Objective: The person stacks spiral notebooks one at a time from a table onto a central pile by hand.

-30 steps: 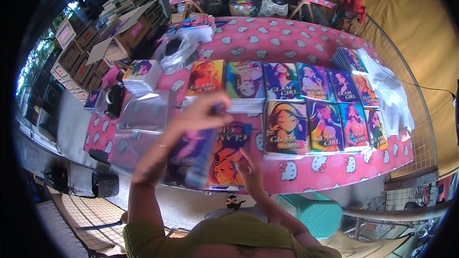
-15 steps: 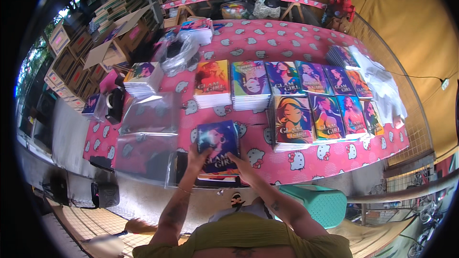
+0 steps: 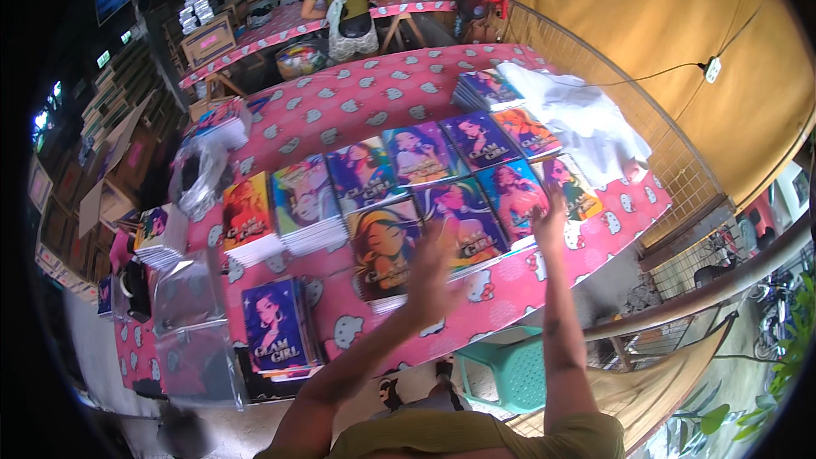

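Observation:
My right hand [image 3: 551, 219] reaches over the front row of notebooks, fingers stretched, at the edge between a pink-and-blue notebook [image 3: 512, 195] and a yellow-edged one [image 3: 571, 187]. Motion blurs my left hand [image 3: 432, 280]; it hovers by the front edge of a stack with a golden-haired figure on its cover [image 3: 387, 242] and a purple notebook [image 3: 459, 219], and its fingers are smeared. Behind these runs a second row, including an orange stack [image 3: 248, 214] and a green-purple stack [image 3: 304, 195]. A small pile of dark purple spiral notebooks [image 3: 274, 323] lies at the near left, untouched.
Clear plastic sleeves [image 3: 191, 314] and a black tape dispenser [image 3: 136, 289] lie at the left of the pink table [image 3: 357, 89]. White cloth-like sheeting [image 3: 586, 123] covers the far right. A green stool [image 3: 510, 370] stands near the front edge. Cardboard boxes, people and a red fan are beyond.
Both hands have let go of the dark purple notebooks, now lying at the near left, and moved right to the front row. The view has swung rightward.

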`<state>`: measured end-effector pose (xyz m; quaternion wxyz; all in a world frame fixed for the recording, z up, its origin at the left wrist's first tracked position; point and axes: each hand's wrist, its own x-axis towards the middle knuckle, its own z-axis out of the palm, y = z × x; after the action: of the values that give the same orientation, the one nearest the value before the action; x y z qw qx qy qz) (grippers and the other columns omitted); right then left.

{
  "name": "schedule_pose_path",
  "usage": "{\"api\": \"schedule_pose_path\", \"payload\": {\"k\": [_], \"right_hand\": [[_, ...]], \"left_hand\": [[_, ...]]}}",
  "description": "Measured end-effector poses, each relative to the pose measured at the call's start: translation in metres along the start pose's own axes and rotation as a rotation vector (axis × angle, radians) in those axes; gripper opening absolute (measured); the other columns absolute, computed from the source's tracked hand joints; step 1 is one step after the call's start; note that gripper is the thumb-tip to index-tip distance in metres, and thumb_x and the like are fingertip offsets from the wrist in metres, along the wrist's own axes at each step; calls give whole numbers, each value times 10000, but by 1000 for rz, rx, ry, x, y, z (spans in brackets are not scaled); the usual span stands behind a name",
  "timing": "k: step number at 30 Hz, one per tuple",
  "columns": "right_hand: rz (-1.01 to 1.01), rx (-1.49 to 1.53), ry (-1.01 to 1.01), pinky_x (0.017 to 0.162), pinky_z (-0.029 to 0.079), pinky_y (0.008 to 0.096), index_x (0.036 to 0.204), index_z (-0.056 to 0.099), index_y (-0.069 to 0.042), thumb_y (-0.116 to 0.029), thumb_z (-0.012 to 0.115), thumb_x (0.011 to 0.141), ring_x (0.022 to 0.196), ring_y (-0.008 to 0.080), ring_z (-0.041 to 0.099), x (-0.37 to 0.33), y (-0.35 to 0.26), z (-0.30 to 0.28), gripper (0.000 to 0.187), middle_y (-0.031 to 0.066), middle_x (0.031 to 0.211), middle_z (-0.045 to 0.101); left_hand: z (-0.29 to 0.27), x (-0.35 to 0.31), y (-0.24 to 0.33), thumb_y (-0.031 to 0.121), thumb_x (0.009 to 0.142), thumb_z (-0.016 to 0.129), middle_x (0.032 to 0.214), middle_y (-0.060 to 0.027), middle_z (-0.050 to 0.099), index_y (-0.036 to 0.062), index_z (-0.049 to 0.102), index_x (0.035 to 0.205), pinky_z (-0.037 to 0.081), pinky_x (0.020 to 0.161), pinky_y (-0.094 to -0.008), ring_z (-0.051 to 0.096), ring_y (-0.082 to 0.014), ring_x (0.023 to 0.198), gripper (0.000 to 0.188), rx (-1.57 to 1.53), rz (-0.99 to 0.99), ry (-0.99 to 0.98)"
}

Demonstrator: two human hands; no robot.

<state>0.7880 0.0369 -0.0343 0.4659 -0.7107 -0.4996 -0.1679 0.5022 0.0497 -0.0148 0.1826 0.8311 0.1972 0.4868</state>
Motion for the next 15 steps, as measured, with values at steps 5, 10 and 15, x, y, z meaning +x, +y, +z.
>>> {"api": "schedule_pose_path", "payload": {"k": [5, 10, 15], "right_hand": [[43, -373, -368, 864, 494, 480, 1177, 584, -54, -274, 670, 810, 1006, 383, 615, 47, 113, 2, 436, 210, 1101, 630], [172, -526, -690, 890, 490, 481, 1216, 561, -63, -215, 554, 851, 1045, 425, 613, 63, 132, -20, 395, 252, 1105, 624], [76, 303, -136, 781, 503, 357, 1089, 575, 27, -62, 519, 856, 854, 277, 655, 54, -42, -49, 256, 183, 976, 671]], "left_hand": [[184, 45, -11, 232, 877, 607, 1362, -278, 419, -29, 431, 1346, 370, 1018, -512, 421, -417, 1258, 565, 508, 118, -363], [120, 126, 5, 23, 878, 530, 854, -175, 655, -27, 592, 1027, 535, 603, -389, 667, -289, 728, 169, 20, 47, -287], [-183, 61, 1, -2, 861, 598, 1046, -55, 656, 44, 608, 1134, 481, 843, -312, 615, -157, 961, 277, -805, -310, 289]]}}
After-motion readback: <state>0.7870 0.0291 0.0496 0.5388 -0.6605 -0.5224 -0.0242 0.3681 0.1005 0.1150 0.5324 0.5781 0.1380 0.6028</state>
